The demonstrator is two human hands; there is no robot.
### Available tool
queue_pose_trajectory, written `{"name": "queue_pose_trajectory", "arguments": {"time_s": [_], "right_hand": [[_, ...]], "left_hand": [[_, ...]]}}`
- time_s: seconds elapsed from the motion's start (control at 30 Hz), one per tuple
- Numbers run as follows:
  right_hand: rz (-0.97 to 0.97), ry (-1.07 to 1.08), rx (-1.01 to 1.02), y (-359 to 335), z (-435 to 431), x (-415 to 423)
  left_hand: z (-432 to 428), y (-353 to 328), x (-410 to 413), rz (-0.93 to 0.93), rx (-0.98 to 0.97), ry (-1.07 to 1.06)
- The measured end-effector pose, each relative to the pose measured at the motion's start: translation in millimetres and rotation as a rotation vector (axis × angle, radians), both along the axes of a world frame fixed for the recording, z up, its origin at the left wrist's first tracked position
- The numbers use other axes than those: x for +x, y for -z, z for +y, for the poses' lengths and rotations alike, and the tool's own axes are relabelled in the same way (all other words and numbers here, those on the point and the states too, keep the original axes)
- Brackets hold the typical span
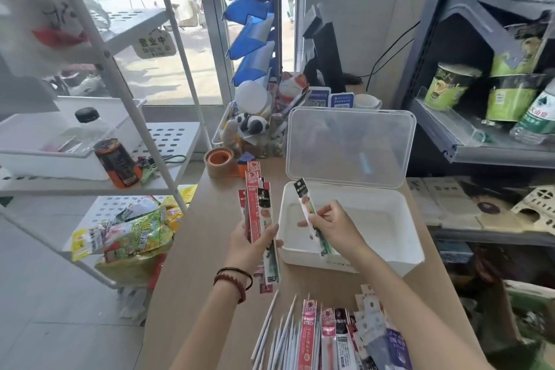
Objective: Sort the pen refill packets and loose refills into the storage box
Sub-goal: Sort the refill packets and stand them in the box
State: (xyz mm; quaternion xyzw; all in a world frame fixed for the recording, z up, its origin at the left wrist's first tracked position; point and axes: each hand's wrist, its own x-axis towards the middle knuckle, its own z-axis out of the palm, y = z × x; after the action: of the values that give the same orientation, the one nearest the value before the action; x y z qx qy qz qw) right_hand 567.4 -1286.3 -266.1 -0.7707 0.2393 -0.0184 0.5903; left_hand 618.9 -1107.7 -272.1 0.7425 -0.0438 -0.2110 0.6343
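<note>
Our left hand (252,246) grips a fanned bundle of refill packets (255,198), and our right hand (336,228) pinches a single packet (304,198) mid-length above the storage box (384,219); these packets look light, floppy and slick, so we judge they are best held near the middle.

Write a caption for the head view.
Right hand holds one refill packet over the open storage box; left hand grips a packet bundle.

Mirrored 营业中 on hanging sign (153,43)
</note>
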Motion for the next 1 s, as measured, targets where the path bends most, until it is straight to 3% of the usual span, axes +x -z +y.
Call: {"name": "queue_pose_trajectory", "arguments": {"time_s": [0.13, 0.6, 0.83, 1.0], "right_hand": [[0.027, 0.127, -0.054, 6, -4, 17], [0.202, -0.041, -0.024, 59, -6, 54], [0.203, -0.211, -0.372, 68, -2, 62], [0.383, -0.324, -0.784, 71, -2, 70]], "left_hand": [[-4, 8, 16, -0.012, 0.046, -0.006], [-3, 32, 37, 0.041, 0.056, -0.014], [1, 41, 34, 0.005, 0.089, 0.041], [-1, 36, 33, 0.028, 0.070, 0.004]]}}
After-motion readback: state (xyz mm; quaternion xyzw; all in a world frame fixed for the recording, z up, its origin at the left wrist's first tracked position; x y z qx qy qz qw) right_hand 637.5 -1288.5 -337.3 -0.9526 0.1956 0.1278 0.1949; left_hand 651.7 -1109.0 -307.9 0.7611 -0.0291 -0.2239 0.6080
